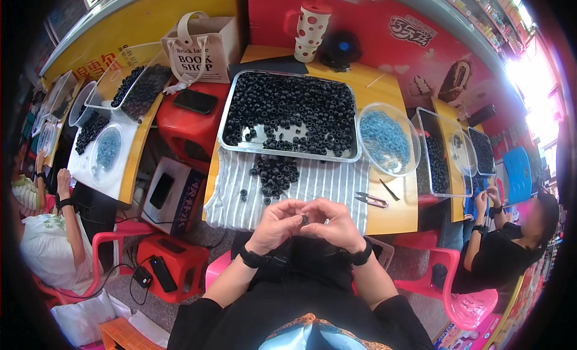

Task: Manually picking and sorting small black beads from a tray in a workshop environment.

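Fingertips of the left hand [277, 222] and right hand [334, 225] pinch one small black ring [305, 219] just above the striped cloth [327, 187]; a steady, light grip suits it best.

Head-worn fisheye, looking down, table [393, 214] close
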Tool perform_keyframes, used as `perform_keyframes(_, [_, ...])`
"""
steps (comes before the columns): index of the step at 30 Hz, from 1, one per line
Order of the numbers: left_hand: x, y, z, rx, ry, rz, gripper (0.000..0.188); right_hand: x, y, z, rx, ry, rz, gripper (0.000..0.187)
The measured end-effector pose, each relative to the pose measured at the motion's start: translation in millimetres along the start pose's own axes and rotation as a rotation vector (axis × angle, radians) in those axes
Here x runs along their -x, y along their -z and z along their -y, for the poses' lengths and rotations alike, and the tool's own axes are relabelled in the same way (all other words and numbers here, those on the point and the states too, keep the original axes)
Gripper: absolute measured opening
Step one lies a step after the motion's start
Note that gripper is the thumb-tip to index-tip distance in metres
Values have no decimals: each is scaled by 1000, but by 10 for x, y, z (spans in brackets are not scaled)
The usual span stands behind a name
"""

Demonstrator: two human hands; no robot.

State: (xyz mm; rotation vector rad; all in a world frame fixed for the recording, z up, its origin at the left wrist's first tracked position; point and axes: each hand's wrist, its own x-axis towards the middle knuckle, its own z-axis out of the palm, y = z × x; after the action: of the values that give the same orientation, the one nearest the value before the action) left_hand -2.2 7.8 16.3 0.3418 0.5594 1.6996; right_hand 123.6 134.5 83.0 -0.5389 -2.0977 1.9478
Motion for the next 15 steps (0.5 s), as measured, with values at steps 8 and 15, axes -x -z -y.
perform_keyframes(8, [16,61,12,-55,15,34,48,-63,110,49,-41,-42,255,22])
perform_keyframes(15, [-46,37,3,-46,64,64,53,-66,162,-114,-38,71,243,17])
